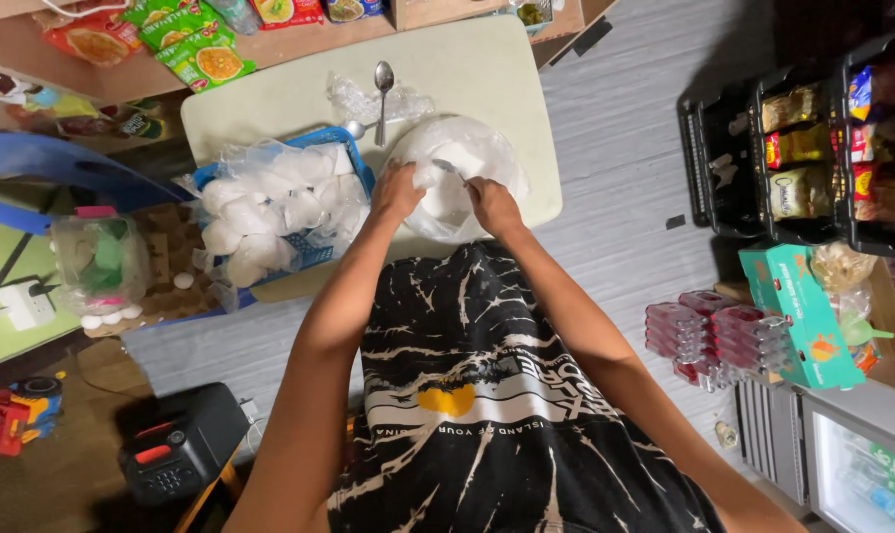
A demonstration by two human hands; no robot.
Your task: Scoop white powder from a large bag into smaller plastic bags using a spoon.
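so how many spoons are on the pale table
2. One spoon lies in full view near the table's far edge. A second spoon shows only its bowl beside the blue basket. Others may be hidden under the plastic.

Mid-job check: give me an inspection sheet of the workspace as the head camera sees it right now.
Surface: pale table top, bare along its far right part.
Job's things: white bowl lined with clear plastic, directly in front of the person.
Clutter: blue basket heaped with small white bagged lumps; metal spoon lying beyond the bowl; crumpled clear plastic beside the spoon.
Grippers: left hand and right hand both at the bowl's near rim, fingers in the plastic; whether they pinch it cannot be told.
Cables: nothing seen on the table.
Surroundings: black crates of packaged snacks at right; green carton below them; black device on the floor at left.
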